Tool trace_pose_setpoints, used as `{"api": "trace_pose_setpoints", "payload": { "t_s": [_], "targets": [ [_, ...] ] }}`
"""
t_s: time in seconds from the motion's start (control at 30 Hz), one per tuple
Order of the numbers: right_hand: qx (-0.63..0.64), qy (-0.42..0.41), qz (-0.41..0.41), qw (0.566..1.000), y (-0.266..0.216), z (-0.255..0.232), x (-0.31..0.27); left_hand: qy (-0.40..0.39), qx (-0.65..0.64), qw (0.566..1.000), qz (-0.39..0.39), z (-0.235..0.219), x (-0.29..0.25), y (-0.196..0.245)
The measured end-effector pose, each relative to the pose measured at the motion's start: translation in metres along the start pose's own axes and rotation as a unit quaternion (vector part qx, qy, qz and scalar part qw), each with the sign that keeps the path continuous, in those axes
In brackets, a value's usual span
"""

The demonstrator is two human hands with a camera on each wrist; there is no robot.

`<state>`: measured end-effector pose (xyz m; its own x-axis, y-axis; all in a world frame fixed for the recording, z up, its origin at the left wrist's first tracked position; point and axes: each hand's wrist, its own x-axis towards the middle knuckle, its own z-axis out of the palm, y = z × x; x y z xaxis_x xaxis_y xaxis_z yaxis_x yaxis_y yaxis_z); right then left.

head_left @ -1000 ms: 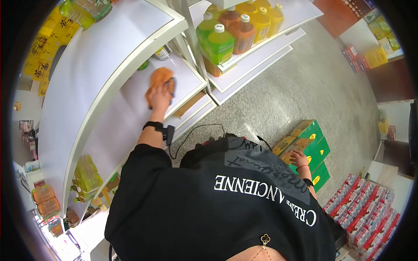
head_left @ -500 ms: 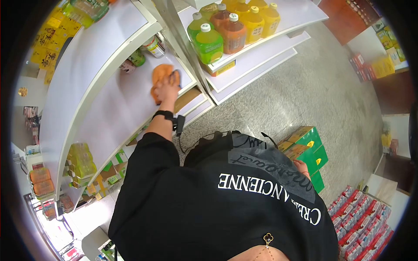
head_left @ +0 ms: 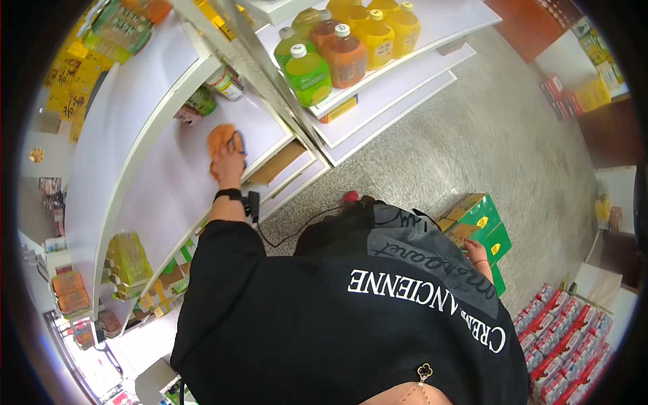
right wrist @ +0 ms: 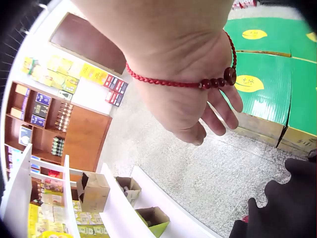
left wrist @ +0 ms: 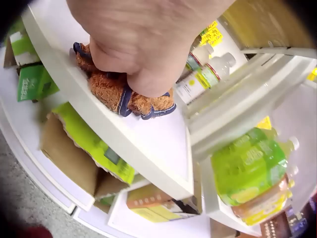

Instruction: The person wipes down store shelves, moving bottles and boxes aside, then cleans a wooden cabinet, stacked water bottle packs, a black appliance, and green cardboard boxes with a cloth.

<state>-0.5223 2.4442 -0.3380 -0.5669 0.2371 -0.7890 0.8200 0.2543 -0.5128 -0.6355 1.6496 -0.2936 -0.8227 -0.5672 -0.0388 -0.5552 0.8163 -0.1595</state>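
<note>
My left hand (head_left: 229, 165) holds an orange-brown cloth (head_left: 223, 140) with dark blue edging against a white shelf board (head_left: 260, 131). In the left wrist view the bunched cloth (left wrist: 111, 91) sticks out from under the left hand (left wrist: 141, 42), close to the board's front edge; the fingertips are hidden. Farther back on this board stand a white-labelled bottle (head_left: 228, 86) and a green container (head_left: 201, 101). Down at my side, my right hand (head_left: 476, 251) hangs loosely with nothing in it. Its relaxed fingers (right wrist: 223, 111) show below a red braided bracelet (right wrist: 168, 83).
Bottles of green, orange and yellow drink (head_left: 347, 57) stand on the adjoining shelf. Green cartons (head_left: 482, 223) are stacked on the floor beside my right hand. Red and white packs (head_left: 567, 344) lie at lower right. An open cardboard box (left wrist: 74, 153) sits below the wiped board.
My left hand first went right with the cloth, then back left and a little toward me. More of the containers at the back shows now. The right hand stays low at my side.
</note>
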Motion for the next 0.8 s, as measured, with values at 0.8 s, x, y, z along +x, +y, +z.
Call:
{"api": "trace_pose_setpoints", "payload": {
  "t_s": [0.8],
  "targets": [
    [-0.229,-0.039,-0.185,0.955,-0.364,-0.038,0.157,-0.029,-0.094,0.932,-0.349,-0.037,0.031,0.063]
  ]
}}
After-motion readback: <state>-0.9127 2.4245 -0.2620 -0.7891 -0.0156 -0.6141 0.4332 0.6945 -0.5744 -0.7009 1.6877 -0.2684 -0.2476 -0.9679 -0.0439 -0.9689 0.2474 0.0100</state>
